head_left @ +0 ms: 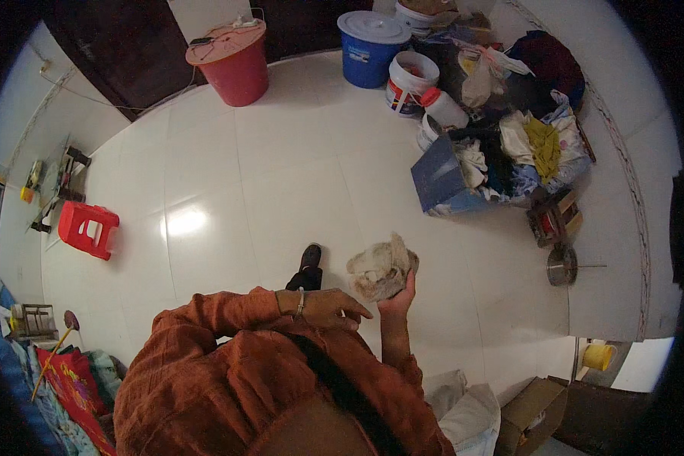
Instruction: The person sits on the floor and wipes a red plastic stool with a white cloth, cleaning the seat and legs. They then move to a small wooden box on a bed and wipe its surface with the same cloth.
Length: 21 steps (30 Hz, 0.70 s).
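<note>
My right hand [400,296] grips a crumpled, beige-and-brown soft bundle [380,270] from its right side, thumb up along its edge. It looks like worn cloth or a furry cap; I cannot make out which. Below and left of the bundle, apart from it, my left hand [330,308] reaches across my body toward the right wrist. Its index finger is stretched out, the other fingers are bent, and nothing shows in it. A bracelet circles the left wrist. Both sleeves are rust-orange.
Pale tiles cover the floor [296,190]. A red bucket [243,72] and a lidded blue bucket [368,61] stand at the far side. Clothes spill around a blue bin [437,178] at right. A red stool [90,229] is at left, a cardboard box [536,414] at lower right.
</note>
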Each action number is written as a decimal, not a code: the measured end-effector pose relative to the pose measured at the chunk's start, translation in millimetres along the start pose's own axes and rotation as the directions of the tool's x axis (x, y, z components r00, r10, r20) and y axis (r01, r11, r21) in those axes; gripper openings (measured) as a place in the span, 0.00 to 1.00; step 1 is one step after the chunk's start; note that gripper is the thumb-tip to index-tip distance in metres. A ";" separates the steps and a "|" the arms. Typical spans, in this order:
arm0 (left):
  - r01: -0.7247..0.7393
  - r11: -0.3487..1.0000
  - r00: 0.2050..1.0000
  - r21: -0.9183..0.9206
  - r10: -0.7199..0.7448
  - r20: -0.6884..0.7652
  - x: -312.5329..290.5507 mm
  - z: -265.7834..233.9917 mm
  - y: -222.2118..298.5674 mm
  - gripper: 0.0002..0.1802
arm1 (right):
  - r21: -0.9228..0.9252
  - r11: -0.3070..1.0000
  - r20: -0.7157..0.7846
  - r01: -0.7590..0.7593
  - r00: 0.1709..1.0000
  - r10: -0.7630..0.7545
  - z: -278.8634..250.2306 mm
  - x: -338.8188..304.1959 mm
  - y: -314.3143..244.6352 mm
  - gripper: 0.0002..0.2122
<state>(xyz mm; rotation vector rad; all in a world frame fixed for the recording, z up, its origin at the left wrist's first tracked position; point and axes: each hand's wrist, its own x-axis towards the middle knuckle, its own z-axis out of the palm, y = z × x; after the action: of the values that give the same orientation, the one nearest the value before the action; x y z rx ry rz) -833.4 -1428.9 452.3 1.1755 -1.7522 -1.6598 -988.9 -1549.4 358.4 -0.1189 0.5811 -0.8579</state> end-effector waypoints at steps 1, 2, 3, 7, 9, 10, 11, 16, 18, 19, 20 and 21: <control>0.030 0.999 0.999 0.041 -0.030 -0.018 5.1 -14.1 -2.2 0.23 | -0.034 0.999 -0.055 -0.013 0.998 0.011 18.3 11.4 -2.2 0.22; 0.061 0.995 0.998 0.082 -0.058 -0.037 10.1 -28.3 -6.5 0.23 | -0.065 0.997 -0.110 -0.028 0.994 0.021 33.6 26.3 -2.7 0.22; 0.079 0.990 0.996 0.117 -0.075 -0.041 13.4 -45.2 -8.5 0.23 | -0.013 0.999 -0.051 -0.048 0.998 0.047 48.4 42.1 -4.9 0.22; -0.064 0.996 0.990 0.063 0.071 -0.124 18.7 -105.5 -17.3 0.21 | -0.030 0.997 -0.076 -0.071 0.995 0.069 86.2 109.2 9.7 0.22; 0.010 1.000 0.995 -0.007 -0.010 -0.097 29.2 -138.6 -25.1 0.21 | -0.072 0.996 -0.074 -0.057 0.996 0.052 104.4 132.9 11.8 0.22; 0.049 0.998 0.996 -0.045 -0.052 -0.078 36.3 -151.2 -31.6 0.21 | -0.094 0.994 -0.079 -0.051 0.996 0.044 111.7 141.8 11.9 0.23; 0.051 0.998 0.992 -0.043 -0.055 -0.110 45.4 -160.7 -38.9 0.21 | -0.084 0.996 -0.102 -0.042 0.994 0.033 112.0 149.9 10.1 0.23; 0.068 0.996 0.997 -0.049 -0.071 -0.043 115.6 -189.2 -64.1 0.21 | -0.051 0.990 -0.074 0.132 0.988 -0.135 66.5 160.2 -28.1 0.23; -0.033 0.998 0.989 -0.045 0.026 -0.146 151.1 -174.2 -81.9 0.22 | -0.040 0.972 -0.061 0.233 0.970 -0.235 49.6 153.3 -50.6 0.23; -0.016 0.998 0.991 -0.063 0.008 -0.130 165.9 -176.1 -72.2 0.23 | 0.031 0.969 -0.060 0.247 0.968 -0.245 46.9 145.4 -62.5 0.23; 0.001 0.997 0.993 -0.080 -0.010 -0.114 181.3 -175.0 -65.2 0.23 | 0.100 0.960 -0.059 0.261 0.965 -0.256 44.6 136.7 -73.9 0.23; 0.000 1.000 0.995 -0.027 -0.003 -0.097 198.1 -168.1 -70.5 0.24 | 0.047 0.934 -0.128 0.353 0.930 -0.345 45.4 125.7 -82.6 0.25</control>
<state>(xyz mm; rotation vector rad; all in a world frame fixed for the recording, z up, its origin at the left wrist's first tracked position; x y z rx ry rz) -785.3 -1680.3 368.9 1.2246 -1.6646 -1.5946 -956.8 -1702.9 368.8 -0.1106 0.6501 -1.2377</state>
